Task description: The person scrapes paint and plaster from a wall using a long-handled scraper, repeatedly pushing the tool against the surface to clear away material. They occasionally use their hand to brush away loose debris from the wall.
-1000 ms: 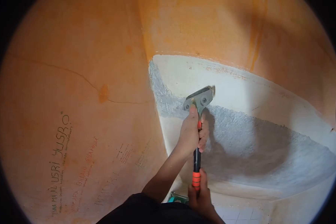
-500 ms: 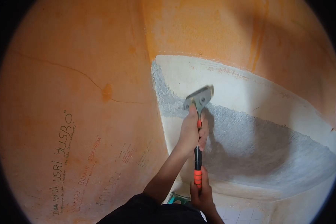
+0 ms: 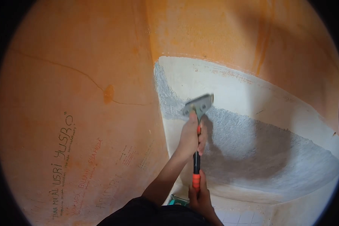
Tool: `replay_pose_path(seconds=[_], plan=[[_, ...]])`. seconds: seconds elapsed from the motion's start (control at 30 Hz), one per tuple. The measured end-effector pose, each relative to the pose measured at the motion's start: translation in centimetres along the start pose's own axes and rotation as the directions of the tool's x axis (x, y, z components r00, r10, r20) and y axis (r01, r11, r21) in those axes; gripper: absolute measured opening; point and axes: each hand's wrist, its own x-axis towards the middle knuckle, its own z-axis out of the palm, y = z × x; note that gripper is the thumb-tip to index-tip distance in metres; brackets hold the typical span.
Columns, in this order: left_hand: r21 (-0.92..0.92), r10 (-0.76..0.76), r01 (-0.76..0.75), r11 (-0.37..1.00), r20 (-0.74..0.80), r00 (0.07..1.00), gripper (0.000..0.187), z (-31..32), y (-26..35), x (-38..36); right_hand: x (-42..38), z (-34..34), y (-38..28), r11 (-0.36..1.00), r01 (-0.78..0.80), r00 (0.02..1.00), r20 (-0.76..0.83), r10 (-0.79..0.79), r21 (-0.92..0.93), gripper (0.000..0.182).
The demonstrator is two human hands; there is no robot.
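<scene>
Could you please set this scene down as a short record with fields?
Tool: scraper, black and red handle
Left hand: grips handle just below the head
Right hand: grips handle's lower end
Work surface: rough grey area below a white band
Left wall: orange, cracked, with handwriting

Both hands hold the scraper by the wall.

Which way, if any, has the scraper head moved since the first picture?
Yes: the scraper head has moved down and slightly left, judged against the white patch's upper-left corner.
</scene>
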Motion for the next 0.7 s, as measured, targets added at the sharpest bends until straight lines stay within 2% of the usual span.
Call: replay_pose_path(seconds=[0.1, 0.17, 0.3, 0.37, 0.4, 0.47, 0.57, 0.7], plan=[[0.015, 0.073, -0.072, 0.997, -0.042, 0.996, 0.052, 0.3, 0.8, 0.1, 0.6, -0.4, -0.3, 0.997, 0.067, 0.997, 0.026, -0.066, -0.028, 0.065], [0.005, 0.030, -0.030, 1.000, -0.029, 0.999, 0.052, -0.4, -0.2, 0.0, -0.1, 0.2, 0.7, 0.997, -0.065, 0.998, 0.023, 0.064, 0.043, 0.066], [0.054, 0.001, 0.000, 0.999, -0.024, 1.000, 0.052, -0.5, 0.8, -0.2, 0.4, 0.7, -0.6, 0.996, -0.091, 0.996, 0.026, 0.090, 0.012, 0.066], [0.011, 0.028, -0.028, 1.000, -0.014, 1.000, 0.052, -0.4, 1.5, 0.1, 1.0, 1.0, -0.6, 1.000, 0.021, 1.000, 0.015, -0.021, 0.018, 0.067], [0.011, 0.031, -0.031, 0.999, -0.014, 0.999, 0.052, -0.6, 1.0, 0.0, 0.7, 1.0, -0.5, 1.000, 0.024, 1.000, 0.017, -0.024, 0.017, 0.067], [0.028, -0.028, 0.029, 0.999, -0.030, 0.999, 0.053, -1.1, -0.3, -0.3, -0.4, 1.1, -0.2, 0.990, -0.133, 0.991, 0.004, 0.133, 0.042, 0.065], [0.041, 0.050, -0.050, 0.998, -0.004, 0.999, 0.053, -0.6, 1.7, 0.2, 1.4, 1.1, -0.8, 0.999, -0.037, 0.999, 0.028, 0.038, -0.004, 0.069], [0.049, -0.011, 0.013, 0.999, -0.037, 0.999, 0.053, -1.5, 1.0, -0.2, 0.8, 2.0, -0.2, 0.996, -0.080, 0.997, 0.027, 0.079, 0.046, 0.069]])
